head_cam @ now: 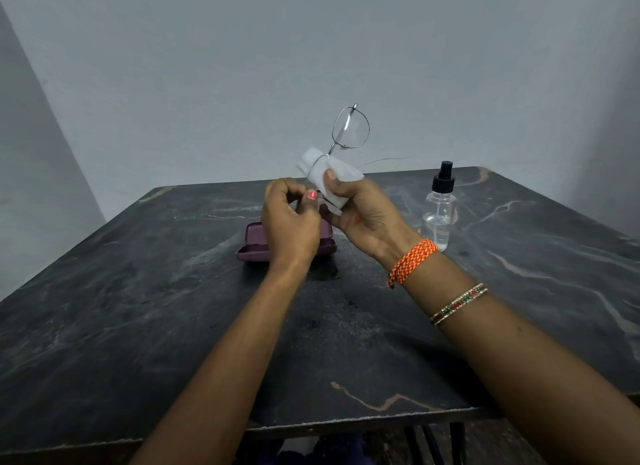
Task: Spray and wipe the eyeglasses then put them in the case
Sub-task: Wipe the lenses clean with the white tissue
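Thin metal-framed eyeglasses [349,127] stand on end above the table, one lens up in the air. The lower lens is wrapped in a white cloth [327,177]. My right hand [363,215] grips the cloth around that lens, thumb pressed on its front. My left hand [289,219] pinches the frame at the lower lens's left edge. A purple glasses case [254,248] lies open on the table, mostly hidden behind my left hand. A clear spray bottle [438,219] with a black nozzle stands to the right.
A dark marble-patterned table [138,309] fills the view, its front edge near me. A grey wall rises behind it. My right wrist wears an orange band and a beaded bangle.
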